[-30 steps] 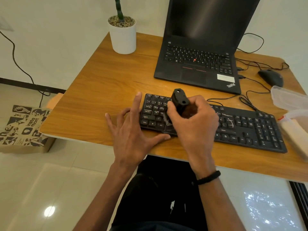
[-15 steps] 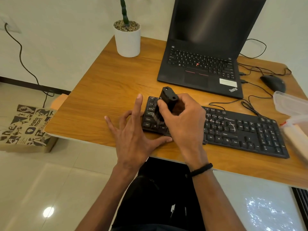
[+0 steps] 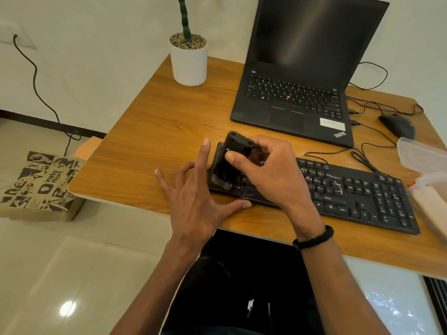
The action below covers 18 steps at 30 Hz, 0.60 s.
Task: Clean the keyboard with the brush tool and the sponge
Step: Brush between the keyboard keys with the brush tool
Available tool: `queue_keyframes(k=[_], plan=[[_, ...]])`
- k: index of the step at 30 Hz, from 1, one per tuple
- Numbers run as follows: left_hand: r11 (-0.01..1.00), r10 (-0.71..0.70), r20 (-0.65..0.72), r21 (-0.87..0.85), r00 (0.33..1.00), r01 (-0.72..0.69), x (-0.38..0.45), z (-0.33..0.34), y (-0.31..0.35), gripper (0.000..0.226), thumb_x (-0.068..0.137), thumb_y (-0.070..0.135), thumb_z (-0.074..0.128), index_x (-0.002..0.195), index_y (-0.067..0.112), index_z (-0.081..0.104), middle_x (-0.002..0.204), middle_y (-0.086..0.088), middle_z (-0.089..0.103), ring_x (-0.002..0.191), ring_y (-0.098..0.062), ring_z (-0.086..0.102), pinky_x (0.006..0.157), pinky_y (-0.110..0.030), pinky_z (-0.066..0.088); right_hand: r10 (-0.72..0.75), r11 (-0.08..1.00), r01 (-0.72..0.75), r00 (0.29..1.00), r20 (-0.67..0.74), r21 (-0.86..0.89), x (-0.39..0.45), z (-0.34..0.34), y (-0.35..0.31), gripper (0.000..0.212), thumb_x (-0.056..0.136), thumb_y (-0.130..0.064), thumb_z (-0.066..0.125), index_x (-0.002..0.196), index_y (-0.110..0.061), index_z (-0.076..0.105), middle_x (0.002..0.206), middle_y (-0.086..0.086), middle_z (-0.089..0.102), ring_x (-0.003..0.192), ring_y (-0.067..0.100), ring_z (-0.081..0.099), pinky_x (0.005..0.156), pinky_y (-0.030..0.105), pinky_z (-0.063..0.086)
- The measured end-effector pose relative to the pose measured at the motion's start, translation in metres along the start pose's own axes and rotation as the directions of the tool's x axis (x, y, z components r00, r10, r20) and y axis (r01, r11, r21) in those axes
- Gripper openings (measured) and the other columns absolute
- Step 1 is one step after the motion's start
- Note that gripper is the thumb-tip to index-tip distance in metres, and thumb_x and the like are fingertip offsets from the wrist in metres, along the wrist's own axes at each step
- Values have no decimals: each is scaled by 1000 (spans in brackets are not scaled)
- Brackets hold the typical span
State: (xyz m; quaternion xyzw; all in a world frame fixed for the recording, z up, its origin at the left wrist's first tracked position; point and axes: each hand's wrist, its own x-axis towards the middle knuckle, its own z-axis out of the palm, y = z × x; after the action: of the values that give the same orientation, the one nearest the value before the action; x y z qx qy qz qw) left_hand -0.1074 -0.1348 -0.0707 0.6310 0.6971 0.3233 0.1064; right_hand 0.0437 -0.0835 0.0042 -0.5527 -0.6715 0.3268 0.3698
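The keyboard (image 3: 326,189) lies flat along the near edge of the wooden surface (image 3: 169,122), its long axis running from the person's left out to the right, and almost all of its length stretches away to the right of the fingers. The brush tool (image 3: 227,163) stands tilted over the keyboard's left end, bristles down on the corner keys, its black body leaning back toward the laptop (image 3: 302,81). The right hand (image 3: 268,175) has its fingers wrapped tight round the tool's upper body. The left hand (image 3: 198,197) is spread open, holding nothing, just left of the bristles, thumb along the keyboard's front edge as if steadying it. Any sweep, I'd judge, must run rightward. I see no sponge.
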Motion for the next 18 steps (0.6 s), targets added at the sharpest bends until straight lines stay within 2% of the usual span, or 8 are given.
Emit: queue_keyframes(k=[2,5,7,9,11,14,16,18], plan=[[1000,7,3,-8,1000,-7,-1,2,2,149,52,89,75,160,43,-17,138,5,64,141,-26,45,120,-74,3,-1,999,0,1000,-9,-54,-3,-6,4,24,88,-39,80,104,-21,74,89,-10,73,82,5,68,68,20,57],[1000,1,4,-8,1000,-1,-1,1,3,149,51,89,75,160,42,-15,136,5,65,141,-26,45,120,-75,3,-46,982,11,982,-183,-191,-4,-12,3,21,90,-39,78,105,-27,68,84,-16,66,78,4,63,65,14,51],[1000,-2,-1,-9,1000,2,-1,0,2,149,50,89,75,161,42,-13,136,5,65,141,-27,45,120,-75,3,-45,987,26,992,-120,-158,-6,-17,3,20,88,-39,80,100,-26,70,84,-14,69,77,4,65,64,16,53],[1000,1,-3,-15,1000,-1,0,0,0,147,51,88,75,162,42,-10,137,5,64,141,-27,44,120,-74,2,24,999,-23,999,27,-47,-6,-20,1,22,85,-39,83,95,-21,74,83,-6,74,77,9,70,65,28,60],[1000,6,4,-22,1000,-6,0,0,1,146,51,88,74,162,42,-10,137,4,64,142,-29,43,120,-75,2,55,997,-53,998,33,-47,-6,-22,2,23,85,-39,83,96,-21,75,83,-4,75,77,11,70,66,32,61],[1000,5,14,-15,1000,-4,0,1,2,146,51,89,73,161,43,-11,139,3,63,142,-29,43,120,-75,2,25,986,-48,989,-145,-161,-7,-28,4,18,87,-41,80,94,-27,70,78,-10,69,72,7,63,59,18,52],[1000,3,16,-11,1000,-3,1,1,1,147,51,90,73,162,42,-10,140,3,62,142,-28,42,120,-74,3,40,988,-62,987,-154,-140,-12,-34,7,19,86,-40,82,94,-28,70,75,-12,67,67,2,61,56,13,48],[1000,6,15,-11,1000,-6,1,1,1,146,51,91,71,162,42,-10,141,2,62,142,-27,42,120,-74,2,86,994,-94,990,-113,-64,-19,-39,11,22,82,-40,85,93,-24,74,74,-9,69,65,2,61,56,15,48]])
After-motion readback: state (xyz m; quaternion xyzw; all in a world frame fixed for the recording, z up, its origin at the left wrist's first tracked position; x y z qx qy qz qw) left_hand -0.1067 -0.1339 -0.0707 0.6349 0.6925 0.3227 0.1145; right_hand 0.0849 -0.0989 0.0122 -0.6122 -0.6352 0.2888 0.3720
